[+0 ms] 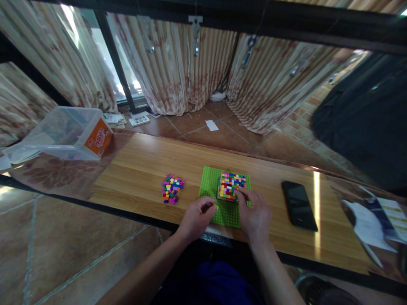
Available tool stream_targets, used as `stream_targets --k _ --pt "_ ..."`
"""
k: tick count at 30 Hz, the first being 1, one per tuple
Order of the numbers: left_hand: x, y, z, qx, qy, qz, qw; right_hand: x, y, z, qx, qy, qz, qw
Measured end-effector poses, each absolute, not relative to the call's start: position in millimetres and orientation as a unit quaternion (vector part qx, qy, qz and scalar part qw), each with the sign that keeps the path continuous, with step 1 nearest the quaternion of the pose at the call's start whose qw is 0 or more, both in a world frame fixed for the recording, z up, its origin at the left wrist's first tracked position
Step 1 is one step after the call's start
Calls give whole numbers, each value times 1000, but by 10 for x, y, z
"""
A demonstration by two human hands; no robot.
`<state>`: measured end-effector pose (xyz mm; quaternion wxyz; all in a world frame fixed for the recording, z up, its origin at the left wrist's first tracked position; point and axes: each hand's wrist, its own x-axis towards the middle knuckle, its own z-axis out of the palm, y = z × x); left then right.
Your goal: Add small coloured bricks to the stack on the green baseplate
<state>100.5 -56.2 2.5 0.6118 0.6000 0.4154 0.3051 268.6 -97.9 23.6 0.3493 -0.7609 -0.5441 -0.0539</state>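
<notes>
A green studded baseplate (208, 182) lies on the wooden board in front of me. On it stands a block built of many small coloured bricks (229, 184). My left hand (199, 215) is over the plate's near left part, thumb and forefinger pinched on a small yellow brick (216, 207). At the near right corner of the brick block is my right hand (255, 212), its fingers closed and touching the block. Whether a brick sits between those fingertips is hidden. Left of the plate lies a loose pile of small coloured bricks (172, 188).
A black phone (299, 205) lies right of the plate on the wooden board (133, 169). At the far left stands a clear plastic bin (63, 148) with an orange label. Papers (370, 224) lie at the right end. Curtains (171, 67) hang beyond the table.
</notes>
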Motion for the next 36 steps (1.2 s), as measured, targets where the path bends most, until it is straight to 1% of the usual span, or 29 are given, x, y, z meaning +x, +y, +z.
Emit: stream_targets --k 5,17,25,36 --pt "1012 -567 47 595 417 302 617 2737 -989 235 -766 -525 -30 369" --pt "1001 -570 64 614 422 306 592 2790 -1036 199 -775 -392 76 489" --pt "1021 -571 64 605 428 308 597 2858 -954 52 -776 -349 128 510" --pt "1002 -573 36 618 424 302 589 2930 -914 -76 -762 -362 128 521"
